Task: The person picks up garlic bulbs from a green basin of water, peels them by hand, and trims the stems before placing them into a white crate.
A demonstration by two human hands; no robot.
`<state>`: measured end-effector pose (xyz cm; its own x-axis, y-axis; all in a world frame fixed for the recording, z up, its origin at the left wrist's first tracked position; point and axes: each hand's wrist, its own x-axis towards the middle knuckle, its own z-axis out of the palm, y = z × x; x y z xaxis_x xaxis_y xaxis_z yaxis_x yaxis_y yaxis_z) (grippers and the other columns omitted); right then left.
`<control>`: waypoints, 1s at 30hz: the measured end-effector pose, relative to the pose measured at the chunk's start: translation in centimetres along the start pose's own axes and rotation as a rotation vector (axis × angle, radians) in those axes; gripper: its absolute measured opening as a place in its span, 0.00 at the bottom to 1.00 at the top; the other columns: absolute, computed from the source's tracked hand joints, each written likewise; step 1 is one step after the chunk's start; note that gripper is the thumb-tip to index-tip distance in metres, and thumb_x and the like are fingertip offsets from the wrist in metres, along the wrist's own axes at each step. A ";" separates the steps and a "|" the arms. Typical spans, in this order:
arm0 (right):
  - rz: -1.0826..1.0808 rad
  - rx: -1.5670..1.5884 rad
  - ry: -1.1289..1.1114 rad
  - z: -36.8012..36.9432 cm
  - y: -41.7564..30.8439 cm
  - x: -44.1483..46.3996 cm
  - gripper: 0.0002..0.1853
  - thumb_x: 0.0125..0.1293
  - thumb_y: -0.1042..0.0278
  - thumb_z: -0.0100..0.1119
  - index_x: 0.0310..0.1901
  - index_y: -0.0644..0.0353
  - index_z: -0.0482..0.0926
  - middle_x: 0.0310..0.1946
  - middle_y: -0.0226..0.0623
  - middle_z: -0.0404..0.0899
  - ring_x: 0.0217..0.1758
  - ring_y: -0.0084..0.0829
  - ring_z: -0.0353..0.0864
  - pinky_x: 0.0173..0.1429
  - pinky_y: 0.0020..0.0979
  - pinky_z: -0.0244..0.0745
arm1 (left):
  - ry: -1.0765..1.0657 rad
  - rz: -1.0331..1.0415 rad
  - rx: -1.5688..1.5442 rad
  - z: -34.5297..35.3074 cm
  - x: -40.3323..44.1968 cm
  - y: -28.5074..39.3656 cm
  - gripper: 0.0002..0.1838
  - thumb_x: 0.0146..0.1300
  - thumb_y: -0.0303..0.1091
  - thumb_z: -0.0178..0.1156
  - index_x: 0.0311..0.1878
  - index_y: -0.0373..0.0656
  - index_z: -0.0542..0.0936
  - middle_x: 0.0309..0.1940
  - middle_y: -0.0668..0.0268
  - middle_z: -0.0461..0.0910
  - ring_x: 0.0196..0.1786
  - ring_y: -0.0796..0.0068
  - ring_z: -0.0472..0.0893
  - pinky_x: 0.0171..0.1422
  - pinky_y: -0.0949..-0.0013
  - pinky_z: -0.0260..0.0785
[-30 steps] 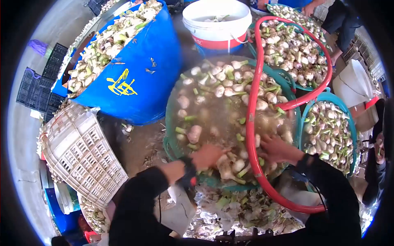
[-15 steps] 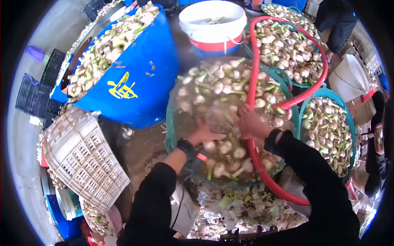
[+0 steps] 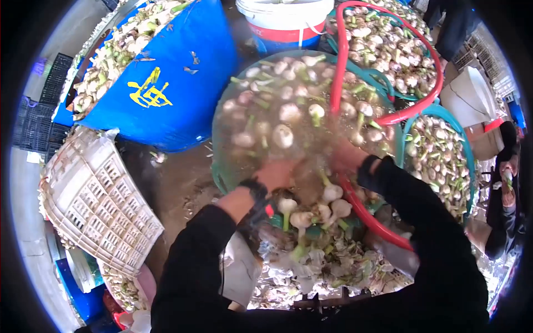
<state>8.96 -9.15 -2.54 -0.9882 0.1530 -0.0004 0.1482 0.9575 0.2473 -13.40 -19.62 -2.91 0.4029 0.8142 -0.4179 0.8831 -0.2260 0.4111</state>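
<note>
A green tub (image 3: 221,178) holds murky brown water with many garlic bulbs (image 3: 283,136) floating in it, green stem stubs attached. My left hand (image 3: 279,173) dips into the water near the tub's close side, its fingers hidden by the murk. Just to its right, my right hand (image 3: 346,155) is also sunk in the water beside a red hose (image 3: 340,72), fingers out of sight. Whether either hand grips anything is hidden. Several bulbs (image 3: 302,219) crowd the near rim in front of my wrists.
Left stands a large blue tub (image 3: 194,72) heaped with garlic, above a tilted white plastic crate (image 3: 105,194). A white bucket (image 3: 286,14) is behind the green tub. More garlic tubs (image 3: 438,161) stand right. Peelings (image 3: 322,261) lie close to me. Another person's hand (image 3: 507,183) shows far right.
Both hands have sunk deeper, and their fingers have gone under the water. Bulbs have shifted toward the near rim. The whole scene sits higher in view.
</note>
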 end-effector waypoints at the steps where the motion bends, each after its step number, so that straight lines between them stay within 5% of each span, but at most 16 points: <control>1: 0.072 0.195 0.121 -0.4 0.7 1.1 0.18 0.40 0.61 0.55 0.36 0.57 0.75 0.32 0.42 0.74 0.48 0.42 0.68 0.55 0.48 0.56 | -0.061 -0.127 0.110 -1.5 1.4 0.3 0.40 0.48 0.50 0.59 0.62 0.48 0.56 0.45 0.47 0.72 0.46 0.54 0.74 0.51 0.57 0.65; 3: 0.160 0.411 0.238 -3.4 -0.6 1.9 0.15 0.39 0.63 0.56 0.32 0.57 0.74 0.29 0.44 0.73 0.47 0.44 0.68 0.51 0.47 0.60 | -0.146 -0.249 0.220 -3.4 0.9 1.3 0.36 0.51 0.49 0.57 0.61 0.46 0.57 0.41 0.48 0.74 0.45 0.57 0.75 0.50 0.58 0.66; 5: 0.518 0.872 -0.554 -11.0 -1.3 1.5 0.19 0.47 0.71 0.53 0.45 0.60 0.70 0.44 0.45 0.70 0.52 0.42 0.65 0.60 0.46 0.54 | 0.090 -0.384 -0.177 -5.9 -0.1 1.3 0.31 0.55 0.48 0.53 0.60 0.44 0.59 0.43 0.47 0.73 0.46 0.55 0.74 0.50 0.58 0.65; 7: 0.117 0.487 -0.062 -10.1 -6.0 -3.6 0.23 0.45 0.65 0.59 0.46 0.57 0.69 0.51 0.44 0.64 0.54 0.40 0.63 0.62 0.45 0.52 | 0.180 0.046 -0.053 -1.5 -0.9 0.2 0.39 0.57 0.57 0.48 0.65 0.45 0.48 0.63 0.45 0.49 0.65 0.50 0.53 0.63 0.51 0.54; 8: 0.117 0.485 -0.048 -9.5 -6.6 -4.5 0.23 0.45 0.65 0.59 0.46 0.57 0.69 0.51 0.44 0.64 0.54 0.40 0.63 0.62 0.45 0.52 | -0.121 -0.095 -0.139 -3.6 -3.7 4.7 0.41 0.56 0.59 0.48 0.67 0.52 0.45 0.66 0.50 0.38 0.67 0.48 0.44 0.66 0.47 0.46; 11: -0.005 0.375 0.019 -7.1 -6.8 -5.0 0.21 0.43 0.60 0.55 0.42 0.57 0.75 0.48 0.46 0.68 0.51 0.41 0.66 0.60 0.47 0.51 | -0.163 0.007 0.059 -1.8 -4.7 7.4 0.39 0.54 0.54 0.53 0.66 0.61 0.47 0.62 0.49 0.53 0.64 0.51 0.55 0.62 0.44 0.50; 12: -0.010 0.330 -0.319 -6.7 -5.8 -3.8 0.21 0.43 0.59 0.55 0.42 0.56 0.74 0.47 0.45 0.68 0.51 0.40 0.65 0.62 0.46 0.48 | -0.260 -0.027 0.070 -1.1 -4.2 7.1 0.36 0.54 0.50 0.54 0.65 0.62 0.51 0.60 0.50 0.58 0.63 0.53 0.59 0.60 0.43 0.52; 13: -0.013 0.316 -0.495 -6.1 -5.3 -3.5 0.21 0.43 0.59 0.55 0.42 0.56 0.74 0.47 0.44 0.69 0.52 0.39 0.65 0.62 0.45 0.47 | -0.206 -0.010 0.171 0.5 -2.4 4.7 0.22 0.55 0.40 0.52 0.55 0.53 0.69 0.46 0.55 0.74 0.50 0.58 0.73 0.48 0.49 0.65; 14: -0.020 0.296 -0.671 -5.5 -4.8 -3.3 0.21 0.43 0.59 0.55 0.43 0.55 0.74 0.46 0.44 0.69 0.52 0.39 0.65 0.63 0.44 0.45 | -0.093 -0.015 0.328 0.0 -1.7 4.7 0.15 0.55 0.37 0.50 0.46 0.51 0.73 0.40 0.58 0.76 0.43 0.60 0.76 0.42 0.53 0.68; 16: 0.175 0.263 0.248 -3.2 -3.2 -2.7 0.15 0.43 0.60 0.55 0.36 0.54 0.77 0.39 0.37 0.74 0.49 0.37 0.67 0.61 0.43 0.48 | 0.157 0.026 0.472 -4.1 -0.3 5.0 0.08 0.51 0.32 0.50 0.32 0.44 0.77 0.29 0.60 0.77 0.34 0.64 0.78 0.34 0.61 0.70; 17: 0.182 0.261 0.257 -2.3 -3.1 -2.3 0.15 0.43 0.60 0.55 0.36 0.54 0.77 0.39 0.37 0.74 0.49 0.37 0.67 0.61 0.43 0.48 | 0.278 0.082 0.453 -6.8 0.0 5.2 0.06 0.46 0.30 0.52 0.26 0.41 0.77 0.25 0.59 0.77 0.31 0.66 0.78 0.33 0.64 0.69; 20: 0.325 0.167 0.117 -2.1 -3.8 -1.4 0.08 0.42 0.62 0.54 0.24 0.53 0.79 0.32 0.34 0.76 0.49 0.36 0.68 0.54 0.43 0.57 | 0.578 0.001 0.174 -11.1 0.8 1.0 0.09 0.48 0.30 0.56 0.34 0.42 0.75 0.26 0.60 0.75 0.34 0.56 0.76 0.37 0.61 0.70; 22: 0.230 0.396 -0.484 -4.2 -5.5 -0.6 0.06 0.39 0.64 0.55 0.20 0.53 0.79 0.30 0.35 0.76 0.48 0.38 0.69 0.52 0.41 0.62 | 0.552 0.203 0.301 -7.8 4.6 -5.1 0.28 0.46 0.24 0.54 0.55 0.52 0.68 0.30 0.59 0.77 0.36 0.56 0.77 0.39 0.58 0.68; 25: 0.144 0.508 -0.472 -4.1 -7.1 -2.9 0.07 0.37 0.64 0.56 0.21 0.54 0.79 0.30 0.36 0.76 0.44 0.38 0.72 0.48 0.40 0.64 | 0.326 -0.110 0.292 -5.9 4.4 -1.9 0.30 0.43 0.29 0.59 0.55 0.51 0.65 0.34 0.57 0.77 0.41 0.55 0.76 0.42 0.58 0.69; 27: 0.108 0.384 -0.761 -8.3 -7.3 -3.5 0.09 0.36 0.65 0.56 0.23 0.56 0.80 0.29 0.37 0.77 0.38 0.38 0.74 0.45 0.36 0.66 | 0.193 -0.218 0.253 -3.8 3.2 0.2 0.27 0.44 0.30 0.59 0.52 0.50 0.68 0.35 0.57 0.76 0.41 0.56 0.76 0.41 0.58 0.70; 30: 0.178 0.385 -0.390 -5.1 -6.3 -2.9 0.11 0.39 0.68 0.56 0.29 0.61 0.78 0.31 0.39 0.76 0.38 0.37 0.75 0.44 0.33 0.68 | 0.135 -0.221 0.220 -2.1 0.3 2.8 0.28 0.42 0.35 0.61 0.51 0.49 0.69 0.34 0.54 0.76 0.40 0.56 0.76 0.41 0.59 0.70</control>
<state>10.69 -16.81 0.84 -0.8704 0.3288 -0.3665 0.3862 0.9176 -0.0939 -11.31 -18.88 -0.18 0.1734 0.9167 -0.3600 0.9822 -0.1342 0.1314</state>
